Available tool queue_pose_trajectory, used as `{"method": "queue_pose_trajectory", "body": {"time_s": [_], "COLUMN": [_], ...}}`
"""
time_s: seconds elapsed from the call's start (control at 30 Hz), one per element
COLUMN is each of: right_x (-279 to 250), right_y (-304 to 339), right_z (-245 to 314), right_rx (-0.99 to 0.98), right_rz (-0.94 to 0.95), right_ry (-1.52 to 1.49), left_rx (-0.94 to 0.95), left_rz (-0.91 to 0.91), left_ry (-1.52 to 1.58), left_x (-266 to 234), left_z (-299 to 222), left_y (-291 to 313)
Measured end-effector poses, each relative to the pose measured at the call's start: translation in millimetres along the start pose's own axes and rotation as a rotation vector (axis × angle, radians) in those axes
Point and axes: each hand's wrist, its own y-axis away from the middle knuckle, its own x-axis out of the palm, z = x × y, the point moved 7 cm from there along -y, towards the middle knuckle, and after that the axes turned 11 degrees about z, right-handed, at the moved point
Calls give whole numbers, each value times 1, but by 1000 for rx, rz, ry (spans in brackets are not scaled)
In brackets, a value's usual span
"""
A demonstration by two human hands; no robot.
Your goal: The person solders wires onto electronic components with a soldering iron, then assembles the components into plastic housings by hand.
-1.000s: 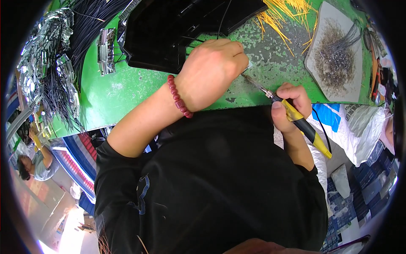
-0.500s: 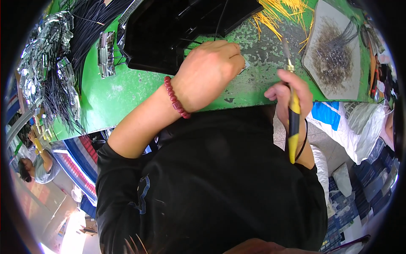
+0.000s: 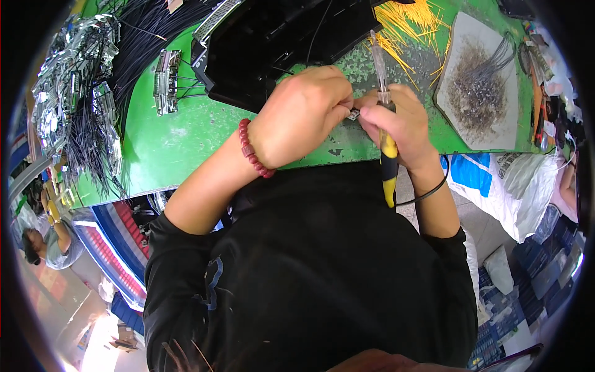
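My right hand point(image 3: 401, 121) is closed around a soldering iron point(image 3: 388, 162) with a yellow-and-black handle; its metal shaft points away from me, over the table. The fingertips of that hand meet those of my left hand point(image 3: 308, 115), which is closed in a pinch. Between them shows a small silvery piece point(image 3: 354, 114), mostly hidden by the fingers. Just beyond my left hand lies a large black plastic housing point(image 3: 248, 59), with thin dark wires running out near my knuckles.
Silvery modules with black wires point(image 3: 74, 99) are heaped at the left; one module point(image 3: 166, 84) lies apart. Yellow wires point(image 3: 409, 28) spread at the far side. A grey board point(image 3: 449, 93) bearing dark residue and tools point(image 3: 538, 93) lie right. A person point(image 3: 56, 239) sits at far left.
My right hand has moved left, bringing the soldering iron with it, and its fingers now meet my left hand's. My left hand has shifted only slightly.
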Motion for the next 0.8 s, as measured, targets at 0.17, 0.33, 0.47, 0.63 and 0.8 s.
{"method": "queue_pose_trajectory", "body": {"time_s": [0.17, 0.33, 0.47, 0.63, 0.8], "right_x": [-38, -52, -58, -81, -112], "right_y": [-21, -55, -74, -77, -29], "right_z": [12, 35, 36, 15, -19], "right_rx": [144, 199, 216, 160, 322], "right_rz": [-254, -380, -455, -609, -723], "right_ry": [-72, -271, -457, -673, -513], "left_rx": [85, 29, 161, 94, -33], "left_rz": [-280, -420, -637, -590, -355], "left_ry": [-142, -244, -308, -238, -310], "left_x": [-35, -44, -71, -85, -118], "left_z": [-40, -50, -61, -68, -61], "left_y": [29, 28, 31, 42, 48]}}
